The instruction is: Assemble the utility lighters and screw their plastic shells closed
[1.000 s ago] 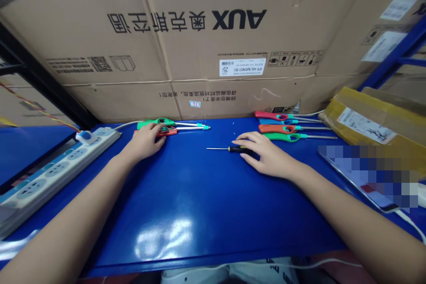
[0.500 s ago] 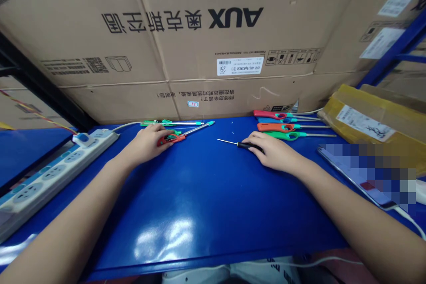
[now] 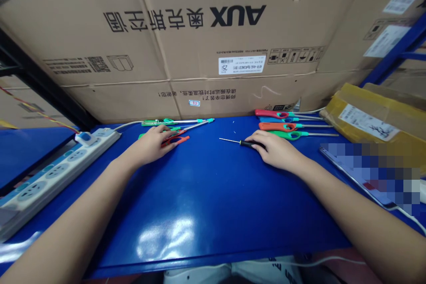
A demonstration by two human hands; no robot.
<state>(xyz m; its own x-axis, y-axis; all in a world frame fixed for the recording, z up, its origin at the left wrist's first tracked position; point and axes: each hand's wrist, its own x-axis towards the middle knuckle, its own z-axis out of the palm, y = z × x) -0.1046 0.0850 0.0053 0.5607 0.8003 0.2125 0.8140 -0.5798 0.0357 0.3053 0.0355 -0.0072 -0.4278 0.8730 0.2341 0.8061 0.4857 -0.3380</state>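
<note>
Right hand (image 3: 274, 147) closed round the handle of one black screwdriver (image 3: 246, 143), its shaft jutting left. Left hand (image 3: 149, 145) gripping one orange casing (image 3: 185, 139), which protrudes to the right from between thumb and fingers. Farther left, beyond that hand: two metal rods (image 3: 188, 121) with turquoise tips, one slanted. Far right, beyond the screwdriver: four lighters (image 3: 273, 127), one each red, blue, orange, green. Farthest: printed cardboard (image 3: 186, 62).
</note>
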